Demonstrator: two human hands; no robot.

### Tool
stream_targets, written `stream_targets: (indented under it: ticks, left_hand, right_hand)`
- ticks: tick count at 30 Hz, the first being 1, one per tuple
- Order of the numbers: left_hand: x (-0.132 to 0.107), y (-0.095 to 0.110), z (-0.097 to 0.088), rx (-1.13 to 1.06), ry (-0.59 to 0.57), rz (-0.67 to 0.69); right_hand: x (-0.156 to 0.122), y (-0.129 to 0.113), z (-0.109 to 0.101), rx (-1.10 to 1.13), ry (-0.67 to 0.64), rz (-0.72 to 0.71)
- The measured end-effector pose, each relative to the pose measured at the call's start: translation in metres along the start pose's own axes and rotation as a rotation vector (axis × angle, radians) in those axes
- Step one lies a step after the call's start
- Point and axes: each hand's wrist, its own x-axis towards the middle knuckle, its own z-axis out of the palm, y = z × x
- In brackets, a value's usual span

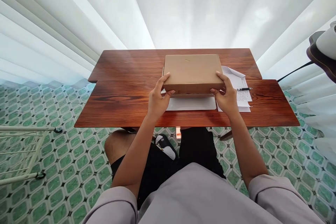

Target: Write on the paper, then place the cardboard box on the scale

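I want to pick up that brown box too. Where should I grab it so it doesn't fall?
Probably by its two short ends near the front corners, coming from your side of the table. The cardboard box is wide and flat, too broad for one hand. The left hand and right hand grip it that way, thumbs on top, fingers underneath. That also keeps clear of the pen and papers beside it.

A reddish-brown wooden tabletop (126, 101) made of two long planks stands over a green patterned tile floor (65, 168). Near its front edge lies a flat white sheet (191, 104). To the right of that lie printed papers (240, 85), partly overlapping one another, with a dark pen (244, 89) resting across them. A brown cardboard box (193, 71) sits above the white sheet.
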Motion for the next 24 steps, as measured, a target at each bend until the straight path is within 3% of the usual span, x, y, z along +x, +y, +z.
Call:
stream_targets:
  ticks: [24]
  left_hand:
    - [-0.009,-0.012,0.007,-0.003,-0.021,0.056]
  right_hand:
    - [-0.005,0.006,-0.002,-0.034,-0.018,0.016]
